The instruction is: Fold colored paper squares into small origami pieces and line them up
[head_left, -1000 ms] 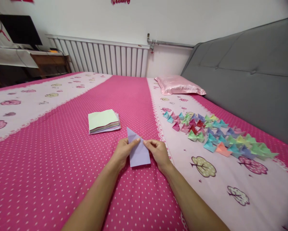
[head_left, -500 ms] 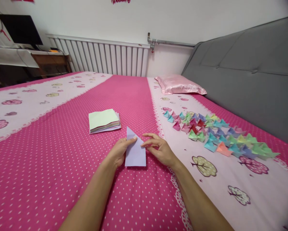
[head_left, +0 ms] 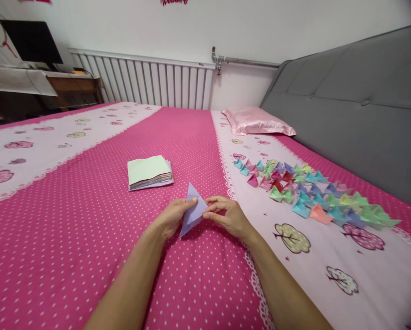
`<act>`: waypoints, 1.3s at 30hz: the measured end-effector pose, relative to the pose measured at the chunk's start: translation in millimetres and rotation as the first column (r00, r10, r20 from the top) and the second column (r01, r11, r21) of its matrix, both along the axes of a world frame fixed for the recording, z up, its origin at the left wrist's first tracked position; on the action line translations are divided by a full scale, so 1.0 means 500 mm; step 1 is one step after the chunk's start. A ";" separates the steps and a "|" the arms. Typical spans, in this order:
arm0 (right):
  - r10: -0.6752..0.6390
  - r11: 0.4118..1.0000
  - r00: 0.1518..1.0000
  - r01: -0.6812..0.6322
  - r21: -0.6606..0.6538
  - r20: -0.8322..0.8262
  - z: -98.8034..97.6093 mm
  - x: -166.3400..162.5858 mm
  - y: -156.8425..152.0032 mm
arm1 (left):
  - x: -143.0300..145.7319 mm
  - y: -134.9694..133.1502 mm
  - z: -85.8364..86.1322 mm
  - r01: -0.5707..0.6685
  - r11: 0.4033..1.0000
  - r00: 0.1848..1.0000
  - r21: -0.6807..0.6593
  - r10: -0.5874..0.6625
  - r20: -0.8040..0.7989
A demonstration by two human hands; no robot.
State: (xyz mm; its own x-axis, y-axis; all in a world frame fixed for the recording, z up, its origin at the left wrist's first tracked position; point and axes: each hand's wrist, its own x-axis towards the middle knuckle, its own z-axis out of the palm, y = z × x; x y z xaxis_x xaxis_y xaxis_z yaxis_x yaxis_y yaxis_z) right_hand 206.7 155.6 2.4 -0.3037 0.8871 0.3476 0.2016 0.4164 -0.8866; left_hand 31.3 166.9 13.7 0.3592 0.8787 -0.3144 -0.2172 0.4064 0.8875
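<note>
A lavender sheet of origami paper (head_left: 194,214), folded to a triangular outline, is held just above the pink dotted bedspread. My left hand (head_left: 175,215) grips it from the left, thumb on top and fingers underneath. At its right corner my right hand (head_left: 227,215) pinches the paper between thumb and fingertips. Beyond my left hand lies a stack of coloured paper sheets (head_left: 148,171), pale green on top. Off to the right, rows of small folded paper boats (head_left: 313,197) in many colours stand on the white strip of the bedspread.
A shiny pink pillow (head_left: 258,121) lies at the far right against a grey padded headboard (head_left: 356,101). Along the back wall runs a white radiator (head_left: 146,80). A black monitor (head_left: 31,42) stands on a desk at the far left.
The lower part of the lavender paper has been folded up, so its straight bottom edge is gone and its outline is now triangular. Both hands stay in nearly the same place.
</note>
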 end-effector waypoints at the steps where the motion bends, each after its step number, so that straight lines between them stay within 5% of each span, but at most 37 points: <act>1: -0.015 1.000 1.000 0.015 0.005 0.001 0.000 -0.002 -0.001 | 0.000 -0.001 0.000 0.006 1.000 1.000 0.004 -0.006 -0.001; 12: -0.215 0.977 0.976 0.214 -0.020 -0.037 -0.004 -0.020 -0.007 | 0.006 -0.007 0.002 0.020 1.000 0.999 0.012 -0.020 0.038; 20: -0.195 0.978 0.975 0.186 -0.092 -0.102 -0.008 -0.024 -0.003 | 0.005 -0.015 0.007 0.230 0.954 0.973 0.194 -0.231 -0.021; 32: -0.253 0.937 0.930 0.167 -0.306 -0.267 -0.012 -0.020 0.000 | 0.011 -0.015 0.008 0.006 0.984 0.997 0.178 -0.021 0.078; 39: -0.300 0.914 0.909 0.187 -0.361 -0.289 -0.012 -0.020 0.002 | 0.015 -0.008 0.007 0.061 0.974 0.998 0.218 -0.060 -0.009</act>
State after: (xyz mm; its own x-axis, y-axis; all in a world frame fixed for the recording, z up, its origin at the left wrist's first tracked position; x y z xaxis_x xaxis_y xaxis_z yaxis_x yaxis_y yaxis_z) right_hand 197.0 156.5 -3.6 0.0193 0.9970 0.0754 -0.0695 0.0765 -0.9946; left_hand 38.7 162.8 17.0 0.4135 0.9028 -0.1182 -0.1963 0.2152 0.9566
